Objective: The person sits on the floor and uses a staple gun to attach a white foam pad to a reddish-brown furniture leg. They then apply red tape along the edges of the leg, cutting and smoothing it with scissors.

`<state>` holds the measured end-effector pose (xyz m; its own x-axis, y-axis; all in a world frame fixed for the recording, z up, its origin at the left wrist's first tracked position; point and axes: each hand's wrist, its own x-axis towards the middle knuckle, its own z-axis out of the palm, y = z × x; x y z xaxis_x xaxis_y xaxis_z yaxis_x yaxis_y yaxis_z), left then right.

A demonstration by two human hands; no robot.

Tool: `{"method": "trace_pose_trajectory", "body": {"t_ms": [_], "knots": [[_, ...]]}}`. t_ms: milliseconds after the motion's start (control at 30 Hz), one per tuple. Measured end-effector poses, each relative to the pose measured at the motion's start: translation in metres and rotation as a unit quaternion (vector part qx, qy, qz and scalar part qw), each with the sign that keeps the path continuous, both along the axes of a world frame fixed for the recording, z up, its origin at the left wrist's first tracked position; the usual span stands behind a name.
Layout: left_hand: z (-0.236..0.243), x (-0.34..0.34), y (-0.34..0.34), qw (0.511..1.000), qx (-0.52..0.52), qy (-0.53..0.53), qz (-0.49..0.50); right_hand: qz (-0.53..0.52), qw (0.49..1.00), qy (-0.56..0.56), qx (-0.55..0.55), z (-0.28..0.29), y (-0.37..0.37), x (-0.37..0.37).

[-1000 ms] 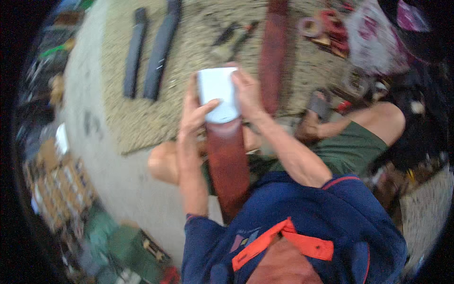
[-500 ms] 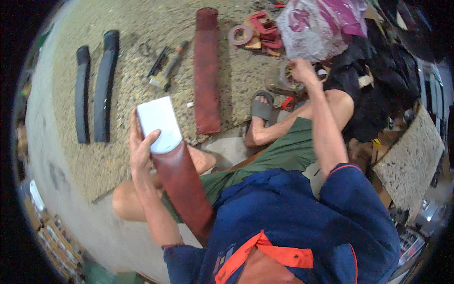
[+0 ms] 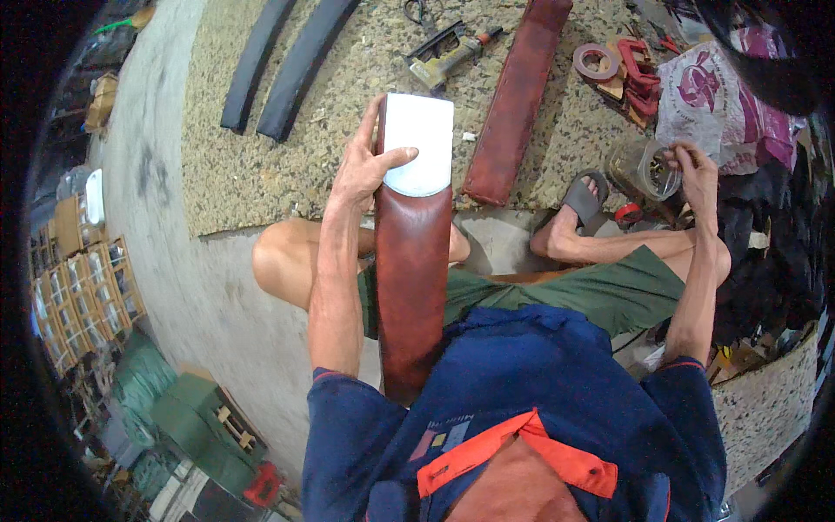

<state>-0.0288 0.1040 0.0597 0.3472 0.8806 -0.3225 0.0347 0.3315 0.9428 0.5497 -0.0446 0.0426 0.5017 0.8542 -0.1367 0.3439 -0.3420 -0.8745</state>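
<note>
My left hand [image 3: 361, 170] grips a long red-brown leather padded piece [image 3: 409, 287] in my lap, thumb across the white D-shaped plate [image 3: 419, 122] on its far end. My right hand [image 3: 691, 170] is pinched at the rim of a clear plastic jar [image 3: 631, 170] with small metal pieces inside; what the fingertips hold is too small to make out. Beyond my lap, a second red-brown padded piece [image 3: 513, 104] lies on the speckled foam mat [image 3: 217, 165].
Two dark curved padded strips [image 3: 296, 87], a nail gun or similar tool [image 3: 439, 61], a tape roll [image 3: 596, 65], red clamps [image 3: 641, 78] and a plastic bag [image 3: 696, 96] lie ahead. Dark fabric [image 3: 765, 235] is at right. Boxes [image 3: 87, 296] and green bundles [image 3: 200, 418] sit at left.
My right hand has left the white plate and moved right to the jar. My left hand still holds the padded piece, and the whole view has shifted as my head moved.
</note>
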Motion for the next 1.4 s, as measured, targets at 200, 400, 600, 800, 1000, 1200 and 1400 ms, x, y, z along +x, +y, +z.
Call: {"method": "trace_pose_trajectory", "body": {"t_ms": [200, 400, 600, 800, 1000, 1200, 1400], "knots": [[0.006, 0.003, -0.001, 0.999, -0.044, -0.016, 0.008, 0.175, 0.966, 0.165, 0.094, 0.061, 0.026, -0.212], [0.005, -0.003, -0.001, 0.999, -0.042, -0.012, 0.012, 0.206, 0.879, 0.407, 0.138, 0.053, 0.035, -0.382], [-0.003, -0.011, -0.001, 1.000, -0.018, 0.006, -0.012, 0.232, 0.930, 0.193, 0.209, 0.034, 0.043, -0.429], [-0.014, -0.013, 0.001, 1.000, 0.029, 0.013, 0.002, 0.233, 0.929, 0.122, 0.260, 0.026, 0.050, -0.441], [-0.015, -0.013, 0.000, 1.000, 0.006, 0.002, 0.008, 0.244, 0.934, 0.081, 0.250, 0.030, 0.051, -0.444], [-0.009, -0.014, 0.000, 1.000, -0.017, -0.005, -0.013, 0.276, 0.915, 0.000, 0.294, 0.027, 0.052, -0.443], [-0.001, -0.011, -0.002, 1.000, -0.020, 0.015, -0.004, 0.304, 0.908, -0.037, 0.285, 0.022, 0.038, -0.420]]}}
